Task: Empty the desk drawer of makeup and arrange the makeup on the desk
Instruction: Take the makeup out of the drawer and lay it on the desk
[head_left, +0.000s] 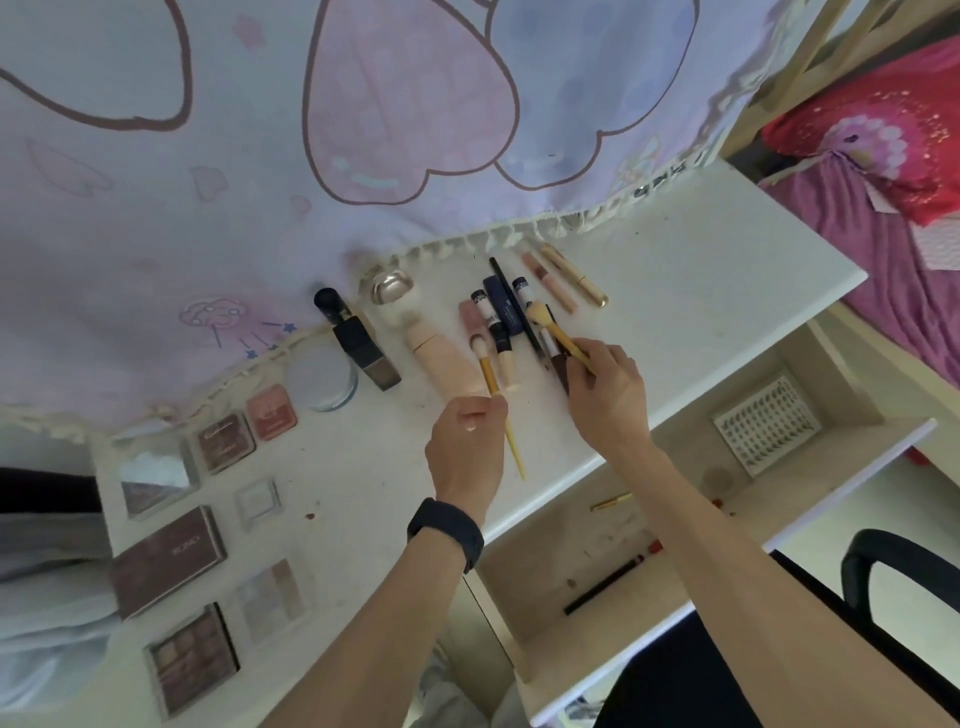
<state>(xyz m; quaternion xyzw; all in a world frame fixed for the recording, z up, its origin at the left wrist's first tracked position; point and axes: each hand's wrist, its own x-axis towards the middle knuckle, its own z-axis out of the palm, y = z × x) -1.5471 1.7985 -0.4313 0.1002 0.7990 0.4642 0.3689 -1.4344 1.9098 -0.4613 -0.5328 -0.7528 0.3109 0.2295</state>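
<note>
the white desk (701, 270) carries makeup: palettes (169, 561) at its left, tubes (501, 306) toward the back. the open drawer (545, 561) below holds a black pencil (605, 584). over the desk, the left hand (467, 436) pinches a yellow-handled brush (491, 376); the right hand (608, 395) curls its fingers round a second brush (561, 338) beside the tubes.

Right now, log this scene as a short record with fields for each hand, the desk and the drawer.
left hand: pinches a yellow-handled brush, bristles pointing away
right hand: holds a second brush over the row of tubes
desk: palettes on the left, tubes in the middle
drawer: open; black pencil, gold tube and white tray inside
</note>
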